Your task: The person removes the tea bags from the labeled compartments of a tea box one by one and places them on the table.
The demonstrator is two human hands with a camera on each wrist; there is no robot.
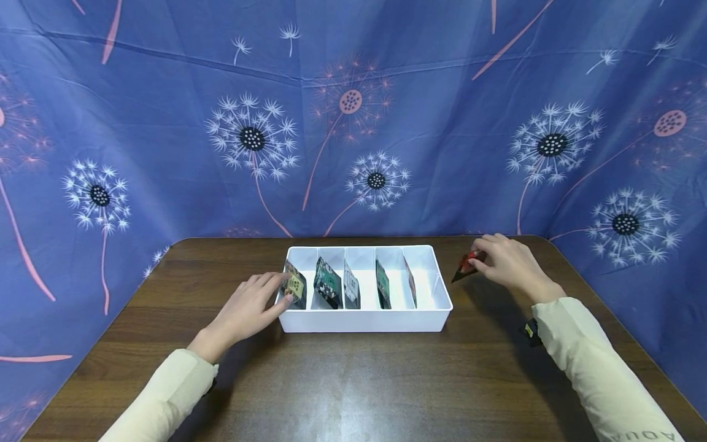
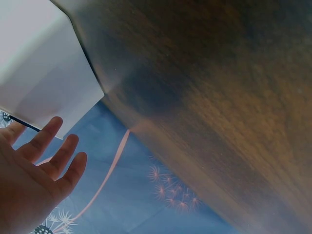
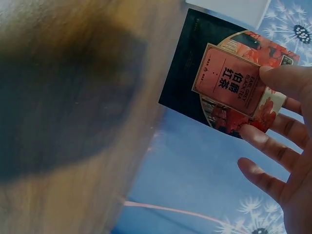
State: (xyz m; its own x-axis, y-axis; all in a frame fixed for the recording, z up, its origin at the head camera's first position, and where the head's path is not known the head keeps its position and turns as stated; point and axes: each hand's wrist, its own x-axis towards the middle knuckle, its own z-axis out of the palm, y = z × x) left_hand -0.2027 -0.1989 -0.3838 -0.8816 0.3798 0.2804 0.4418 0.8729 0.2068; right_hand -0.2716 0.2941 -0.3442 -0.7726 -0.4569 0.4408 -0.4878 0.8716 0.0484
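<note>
A white divided tray stands on the table, and tea packets lean in its compartments. My left hand is at the tray's left end, fingers extended; its thumb and index finger reach over the rim by a yellow-labelled packet. In the left wrist view the spread fingers lie beside the tray's white wall. To the right of the tray, my right hand pinches a dark green and red Earl Grey black tea packet by its red end, above the table.
A green and black packet, a pale packet, a green packet and a thin reddish packet stand in the other compartments. The wooden table ends at the back against a blue dandelion-print cloth.
</note>
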